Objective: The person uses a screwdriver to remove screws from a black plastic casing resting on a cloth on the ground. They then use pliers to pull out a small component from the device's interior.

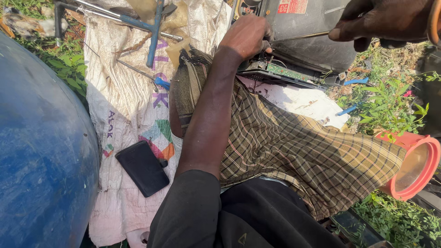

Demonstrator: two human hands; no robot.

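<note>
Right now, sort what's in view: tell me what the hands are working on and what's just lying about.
In hand:
left hand on the green circuit board
right hand holding a thin metal tool
grey casing

Lying about:
black phone
blue-handled screwdriver
orange tube
blue drum

there is just one camera, and it sits on the person's head. it looks almost straight down over the left arm (pixel 206 124) and the checked shorts (pixel 294 151). it is very close to the body. the white woven sack (pixel 124 101) on the ground lies a bit farther off below.
</note>
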